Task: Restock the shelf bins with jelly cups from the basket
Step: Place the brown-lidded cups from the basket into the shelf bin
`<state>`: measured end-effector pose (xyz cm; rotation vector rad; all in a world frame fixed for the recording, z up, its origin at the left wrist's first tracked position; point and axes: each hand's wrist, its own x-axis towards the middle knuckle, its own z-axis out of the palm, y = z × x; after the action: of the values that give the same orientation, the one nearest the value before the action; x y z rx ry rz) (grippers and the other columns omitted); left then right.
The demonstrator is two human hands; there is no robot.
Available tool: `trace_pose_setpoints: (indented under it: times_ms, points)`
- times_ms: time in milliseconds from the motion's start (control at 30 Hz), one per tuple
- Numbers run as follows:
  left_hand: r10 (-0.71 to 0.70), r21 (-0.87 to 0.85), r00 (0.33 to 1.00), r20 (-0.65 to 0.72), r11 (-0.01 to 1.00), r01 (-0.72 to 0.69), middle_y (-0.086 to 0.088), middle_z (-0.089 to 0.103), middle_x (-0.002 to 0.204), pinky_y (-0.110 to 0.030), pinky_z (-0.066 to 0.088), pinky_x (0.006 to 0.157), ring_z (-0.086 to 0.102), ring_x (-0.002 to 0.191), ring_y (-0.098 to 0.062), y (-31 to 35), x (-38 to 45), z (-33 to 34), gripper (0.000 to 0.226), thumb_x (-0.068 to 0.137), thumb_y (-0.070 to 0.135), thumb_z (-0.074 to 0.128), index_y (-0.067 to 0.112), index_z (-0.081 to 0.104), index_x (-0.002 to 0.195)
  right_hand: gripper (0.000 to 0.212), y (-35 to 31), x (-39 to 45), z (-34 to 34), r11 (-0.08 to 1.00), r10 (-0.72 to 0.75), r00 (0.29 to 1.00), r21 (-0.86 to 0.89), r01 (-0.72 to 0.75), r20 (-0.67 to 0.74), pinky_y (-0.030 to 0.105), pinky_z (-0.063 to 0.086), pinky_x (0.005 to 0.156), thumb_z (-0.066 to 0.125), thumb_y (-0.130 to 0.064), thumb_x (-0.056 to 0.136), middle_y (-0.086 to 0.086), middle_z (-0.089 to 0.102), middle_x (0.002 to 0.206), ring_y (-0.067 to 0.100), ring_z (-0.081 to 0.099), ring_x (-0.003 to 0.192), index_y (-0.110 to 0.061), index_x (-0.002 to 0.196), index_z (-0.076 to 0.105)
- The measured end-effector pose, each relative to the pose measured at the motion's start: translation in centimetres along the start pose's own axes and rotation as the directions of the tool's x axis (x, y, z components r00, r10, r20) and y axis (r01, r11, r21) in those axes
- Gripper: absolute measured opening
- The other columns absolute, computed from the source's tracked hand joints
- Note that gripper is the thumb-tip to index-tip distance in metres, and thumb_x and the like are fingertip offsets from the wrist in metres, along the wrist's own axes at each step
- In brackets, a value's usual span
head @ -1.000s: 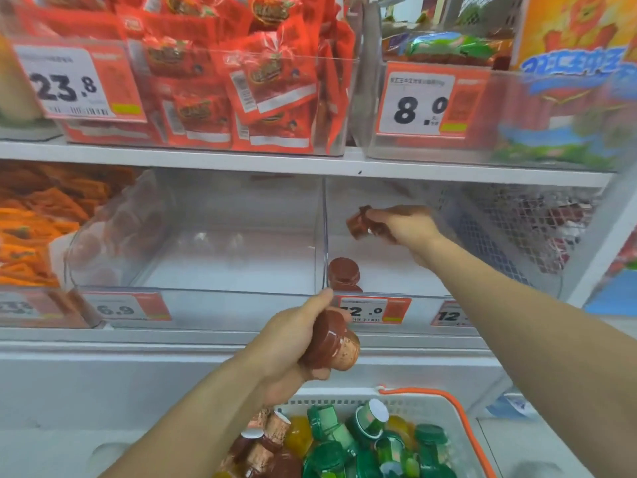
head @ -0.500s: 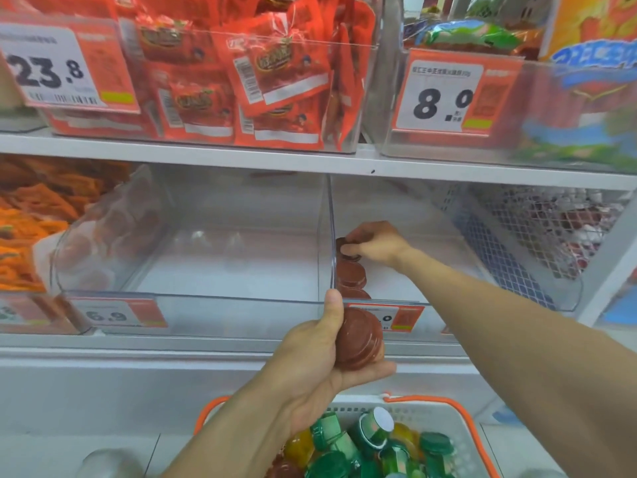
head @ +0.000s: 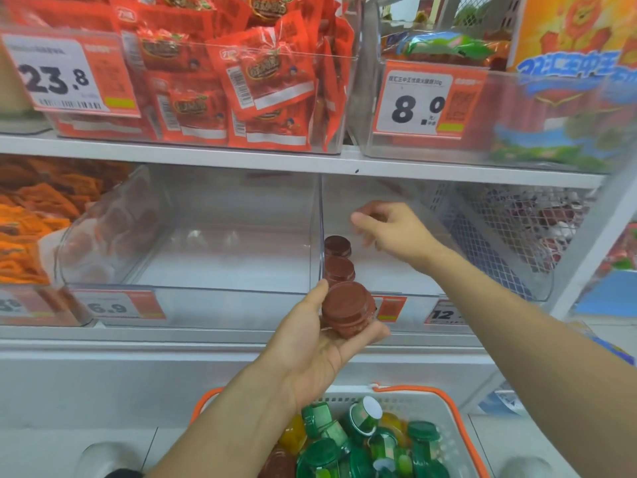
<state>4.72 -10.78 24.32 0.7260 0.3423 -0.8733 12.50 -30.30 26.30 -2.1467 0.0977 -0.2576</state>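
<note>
My left hand (head: 320,343) holds a small stack of brown jelly cups (head: 346,310) in its palm, just in front of the clear shelf bins. Two brown cups (head: 338,257) stand in a row along the left wall of the right clear bin (head: 406,281). My right hand (head: 393,232) hovers inside that bin above and right of the row, fingers loosely bent and holding nothing. The white basket with an orange rim (head: 444,408) sits below, filled with several green, yellow and brown cups (head: 358,439).
The left clear bin (head: 193,263) next to it holds nothing, tagged 6.9. Orange snack packs (head: 31,215) fill the bin at far left. Red packets (head: 248,81) and a bin tagged 8.0 (head: 427,101) sit on the shelf above. A mesh basket (head: 524,222) stands at right.
My right hand has let go of a brown cup in the right bin and lifted up and away from the row. My left hand has risen slightly with its stack.
</note>
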Motion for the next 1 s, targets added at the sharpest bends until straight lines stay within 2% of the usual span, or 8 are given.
trace_pose_setpoints:
  times_ms: [100, 200, 267, 433, 567, 667, 833, 1000]
  points:
    - [0.056, -0.022, 0.998, -0.012, 0.998, -0.057, -0.032, 0.064, 0.115, -0.041, 0.062, 0.059, 0.067, 0.1, -0.053, 0.1, -0.4, 0.3, 0.046, 0.095, 0.03, 0.064, -0.006, 0.06, 0.124, 0.027, -2.2, -5.7, -1.6, 0.991, -0.076, 0.957, 0.127, 0.041, 0.281, 0.028, 0.047, 0.06, 0.066, -0.031, 0.094, 0.002, 0.071, 0.085, 0.016, 0.058, 0.066, -0.008, 0.106, 0.071]
    - [0.127, 0.003, 0.992, -0.006, 0.992, -0.127, -0.028, 0.072, 0.1, -0.049, 0.062, 0.074, 0.07, 0.1, -0.044, 0.0, -0.7, 0.9, 0.041, 0.091, 0.028, 0.069, -0.005, 0.067, 0.115, 0.037, -1.9, -8.7, -2.1, 0.988, -0.147, 0.881, 0.033, 0.149, 0.45, 0.037, 0.055, 0.073, 0.078, -0.037, 0.083, 0.0, 0.069, 0.106, 0.028, 0.064, 0.086, -0.026, 0.117, 0.068]
    - [0.162, 0.081, 0.987, 0.022, 0.983, -0.163, -0.022, 0.075, 0.097, -0.047, 0.06, 0.084, 0.073, 0.095, -0.033, -0.4, -0.8, 1.4, 0.042, 0.092, 0.036, 0.064, 0.0, 0.069, 0.112, 0.034, -0.9, -9.0, -2.3, 0.986, -0.169, 0.898, 0.072, 0.153, 0.406, 0.042, 0.055, 0.071, 0.08, -0.031, 0.083, 0.005, 0.069, 0.108, 0.028, 0.064, 0.082, -0.024, 0.115, 0.07]
    - [0.204, 0.164, 0.977, 0.06, 0.963, -0.212, -0.019, 0.075, 0.102, -0.047, 0.059, 0.088, 0.074, 0.093, -0.03, -1.1, -0.3, 2.4, 0.051, 0.098, 0.049, 0.049, 0.006, 0.063, 0.121, 0.025, 0.6, -9.3, -3.3, 0.946, -0.123, 0.958, 0.323, 0.034, 0.259, 0.026, 0.046, 0.063, 0.069, -0.02, 0.082, 0.015, 0.072, 0.09, 0.018, 0.059, 0.071, -0.01, 0.103, 0.074]
    - [0.29, 0.216, 0.955, 0.066, 0.93, -0.298, -0.018, 0.075, 0.104, -0.046, 0.056, 0.094, 0.073, 0.1, -0.028, -1.9, 0.6, 2.8, 0.043, 0.1, 0.041, 0.049, 0.005, 0.064, 0.117, 0.045, 0.2, -9.8, -3.1, 0.972, -0.145, 0.959, 0.216, 0.092, 0.244, 0.03, 0.048, 0.066, 0.082, -0.048, 0.072, 0.0, 0.064, 0.09, 0.014, 0.056, 0.071, -0.022, 0.107, 0.07]
    - [0.322, 0.189, 0.934, 0.156, 0.918, -0.348, -0.017, 0.072, 0.116, -0.048, 0.049, 0.103, 0.067, 0.114, -0.026, -2.9, 1.0, 3.1, 0.057, 0.104, 0.049, 0.031, 0.006, 0.063, 0.122, 0.044, 0.2, -9.8, -2.3, 0.973, -0.216, 0.969, 0.114, 0.202, 0.124, 0.029, 0.049, 0.067, 0.083, -0.056, 0.065, -0.012, 0.062, 0.081, 0.009, 0.054, 0.066, -0.03, 0.099, 0.072]
    - [0.395, 0.217, 0.91, 0.129, 0.884, -0.415, -0.015, 0.069, 0.098, -0.03, 0.045, 0.065, 0.057, 0.085, -0.023, -4.3, 1.7, 3.4, 0.047, 0.106, 0.041, 0.03, 0.011, 0.067, 0.111, 0.023, 0.2, -9.8, -3.1, 0.919, -0.192, 0.98, 0.361, 0.159, 0.057, 0.024, 0.053, 0.072, 0.077, -0.023, 0.076, 0.009, 0.075, 0.087, 0.013, 0.065, 0.079, -0.013, 0.097, 0.076]
    - [0.417, 0.12, 0.898, 0.141, 0.893, -0.433, -0.024, 0.067, 0.12, -0.038, 0.057, 0.078, 0.065, 0.1, -0.029, -4.3, 1.6, 3.5, 0.038, 0.104, 0.029, 0.042, 0.001, 0.058, 0.124, 0.017, 0.7, -9.5, -3.0, 0.93, -0.112, 0.991, 0.342, 0.132, -0.078, 0.021, 0.053, 0.071, 0.066, -0.015, 0.091, 0.011, 0.076, 0.087, 0.014, 0.067, 0.076, -0.002, 0.092, 0.076]
